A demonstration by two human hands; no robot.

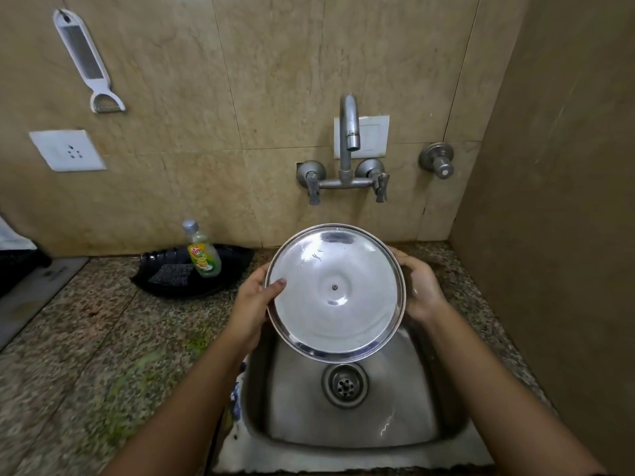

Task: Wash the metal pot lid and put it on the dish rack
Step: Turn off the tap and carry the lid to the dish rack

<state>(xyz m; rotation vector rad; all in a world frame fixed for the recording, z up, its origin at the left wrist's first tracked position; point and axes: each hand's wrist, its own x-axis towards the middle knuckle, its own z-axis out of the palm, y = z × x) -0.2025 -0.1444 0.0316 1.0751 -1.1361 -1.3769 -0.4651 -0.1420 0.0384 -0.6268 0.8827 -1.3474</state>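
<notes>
A round shiny metal pot lid is held above the steel sink, its concave underside with a small centre rivet facing me. My left hand grips its left rim, thumb lying on the inner face. On the opposite side my right hand holds the right rim, with the fingers mostly behind the lid. The lid hangs just below the tap spout, and no water is running. No dish rack can be seen.
A black tray at the back left of the sink holds a dish soap bottle and a dark scrub pad. Speckled granite counter spreads left. Two tap handles sit on the wall. A side wall closes the right.
</notes>
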